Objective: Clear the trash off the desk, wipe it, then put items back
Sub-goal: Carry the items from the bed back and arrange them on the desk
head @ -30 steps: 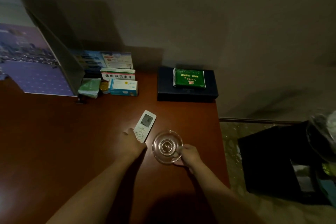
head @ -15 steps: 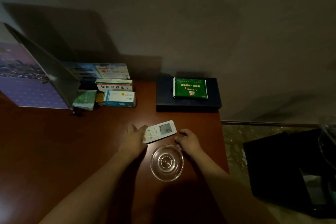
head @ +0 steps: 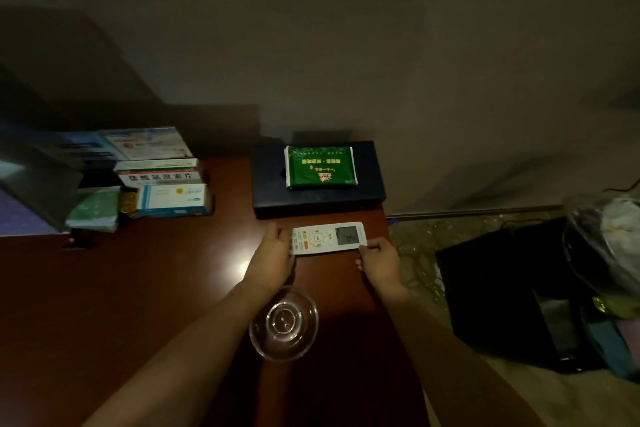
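A white remote control (head: 327, 238) lies crosswise on the dark wooden desk (head: 138, 288), just in front of a dark blue box (head: 270, 184). My left hand (head: 273, 256) holds its left end with curled fingers. My right hand (head: 379, 255) pinches its right corner by the screen. A clear glass ashtray (head: 284, 326) stands on the desk nearer to me, partly under my left forearm. A green tissue pack (head: 321, 166) rests on top of the blue box.
Medicine boxes (head: 166, 191), a small green packet (head: 95, 210) and leaflets sit at the back left beside a laptop (head: 31, 180). The desk's right edge runs just right of the remote. A black bin (head: 519, 291) and a plastic bag (head: 609, 239) stand on the floor to the right.
The remote has been turned crosswise and slid farther back and right, up to the blue box. My right hand left the ashtray and took the remote's right end. The ashtray stays nearer to me.
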Available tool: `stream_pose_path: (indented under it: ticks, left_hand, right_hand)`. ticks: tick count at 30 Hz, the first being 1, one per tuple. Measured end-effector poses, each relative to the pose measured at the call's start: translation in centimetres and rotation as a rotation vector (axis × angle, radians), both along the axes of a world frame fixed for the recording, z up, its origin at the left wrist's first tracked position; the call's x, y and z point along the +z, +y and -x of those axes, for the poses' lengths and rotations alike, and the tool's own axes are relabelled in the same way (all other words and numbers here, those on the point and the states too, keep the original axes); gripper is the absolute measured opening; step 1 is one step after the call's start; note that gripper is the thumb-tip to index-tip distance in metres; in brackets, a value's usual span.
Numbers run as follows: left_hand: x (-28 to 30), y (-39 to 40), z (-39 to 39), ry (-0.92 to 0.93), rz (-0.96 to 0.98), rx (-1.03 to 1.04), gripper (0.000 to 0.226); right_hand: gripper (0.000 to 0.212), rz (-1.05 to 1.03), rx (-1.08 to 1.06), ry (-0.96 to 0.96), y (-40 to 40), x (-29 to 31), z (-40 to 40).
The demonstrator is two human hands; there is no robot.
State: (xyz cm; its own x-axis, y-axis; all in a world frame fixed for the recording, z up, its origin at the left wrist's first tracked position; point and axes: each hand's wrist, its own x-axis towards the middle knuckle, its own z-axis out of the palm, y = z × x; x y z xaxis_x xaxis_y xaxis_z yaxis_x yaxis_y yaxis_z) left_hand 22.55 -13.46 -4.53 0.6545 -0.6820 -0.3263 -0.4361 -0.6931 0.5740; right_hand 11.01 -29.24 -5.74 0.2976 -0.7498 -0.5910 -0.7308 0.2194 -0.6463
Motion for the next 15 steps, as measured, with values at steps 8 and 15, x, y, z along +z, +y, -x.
stream_pose_path:
  ticks: [8, 15]
  left_hand:
    - [-0.3, -2.1, 0.0, -0.054, 0.020, -0.039, 0.039]
    - [-0.1, -2.7, -0.6, -0.072, -0.010, -0.044, 0.042]
  right_hand:
    - [0.020, -0.010, -0.014, -0.014, -2.2, -0.3, 0.2]
    - [0.026, -0.018, -0.003, -0.030, -2.5, -0.4, 0.0]
